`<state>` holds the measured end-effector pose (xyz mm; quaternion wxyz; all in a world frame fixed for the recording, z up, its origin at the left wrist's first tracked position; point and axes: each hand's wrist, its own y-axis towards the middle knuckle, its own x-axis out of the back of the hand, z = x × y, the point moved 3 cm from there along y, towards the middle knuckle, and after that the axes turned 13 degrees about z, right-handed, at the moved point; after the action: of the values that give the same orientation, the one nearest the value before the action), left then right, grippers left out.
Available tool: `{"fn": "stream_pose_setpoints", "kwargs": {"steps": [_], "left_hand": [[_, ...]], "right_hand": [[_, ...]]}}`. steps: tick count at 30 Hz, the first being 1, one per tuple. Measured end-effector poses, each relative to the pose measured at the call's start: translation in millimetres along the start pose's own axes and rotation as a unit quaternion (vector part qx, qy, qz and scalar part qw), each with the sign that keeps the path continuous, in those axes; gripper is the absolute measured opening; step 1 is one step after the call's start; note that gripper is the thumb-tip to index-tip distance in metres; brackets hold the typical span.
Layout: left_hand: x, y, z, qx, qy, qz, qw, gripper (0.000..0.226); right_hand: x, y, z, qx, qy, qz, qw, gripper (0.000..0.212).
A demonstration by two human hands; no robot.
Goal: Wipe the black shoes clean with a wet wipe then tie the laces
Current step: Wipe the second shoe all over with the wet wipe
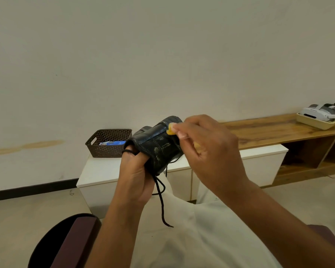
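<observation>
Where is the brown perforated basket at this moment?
In the head view, the brown basket stands left of centre on the white cabinet, against the wall, just left of the black shoe.

Both forearms rose from the lower edge toward the middle. The left hand (136, 176) was raised with its fingers tucked inside the shoe (159, 144), gripping it from within. The right hand (207, 149) had its fingers curled, pinching a small yellow piece (171, 131) against the shoe's upper.

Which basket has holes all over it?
The dark brown basket on the white cabinet. The cream tray on the wooden bench has plain sides.
</observation>
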<state>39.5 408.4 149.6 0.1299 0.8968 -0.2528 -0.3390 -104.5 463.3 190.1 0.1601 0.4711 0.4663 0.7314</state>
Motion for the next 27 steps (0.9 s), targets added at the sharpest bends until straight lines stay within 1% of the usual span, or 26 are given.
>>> {"fn": "stream_pose_setpoints", "kwargs": {"steps": [2,6,9,12,14,16,17,20,21,24,27], "left_hand": [[1,1,-1,-0.001,0.004,-0.004,1.000,0.051],[0,2,1,-0.011,0.010,-0.019,1.000,0.051],[-3,2,4,-0.015,0.020,-0.009,1.000,0.043],[0,0,3,-0.015,0.020,-0.013,1.000,0.049],[4,1,0,-0.020,0.029,-0.023,0.999,0.047],[7,2,0,-0.024,0.063,-0.026,0.997,0.040],[8,3,0,-0.022,0.090,-0.034,0.995,0.041],[9,2,2,-0.014,0.185,-0.073,0.980,0.061],[9,2,4,-0.013,0.208,-0.082,0.975,0.065],[7,0,6,-0.018,0.264,-0.098,0.959,0.063],[6,0,5,-0.025,0.293,-0.095,0.951,0.058]], "right_hand": [[-1,-8,-2,0.007,0.007,0.017,1.000,0.015],[9,-7,-14,-0.034,-0.021,-0.007,0.999,0.015],[9,4,-13,-0.037,-0.011,-0.011,0.999,0.015],[4,4,-5,-0.002,0.009,0.027,1.000,0.014],[1,-5,-5,0.009,0.020,0.056,0.998,0.013],[3,-16,-9,0.000,0.019,0.052,0.998,0.015],[6,-19,-12,-0.008,0.015,0.039,0.999,0.016],[13,-23,-17,-0.020,0.008,0.004,1.000,0.016],[13,-24,-17,-0.019,0.010,0.001,1.000,0.015],[5,-27,-17,-0.027,0.016,0.010,0.999,0.014],[0,-23,-20,-0.050,0.019,0.015,0.998,0.013]]}}
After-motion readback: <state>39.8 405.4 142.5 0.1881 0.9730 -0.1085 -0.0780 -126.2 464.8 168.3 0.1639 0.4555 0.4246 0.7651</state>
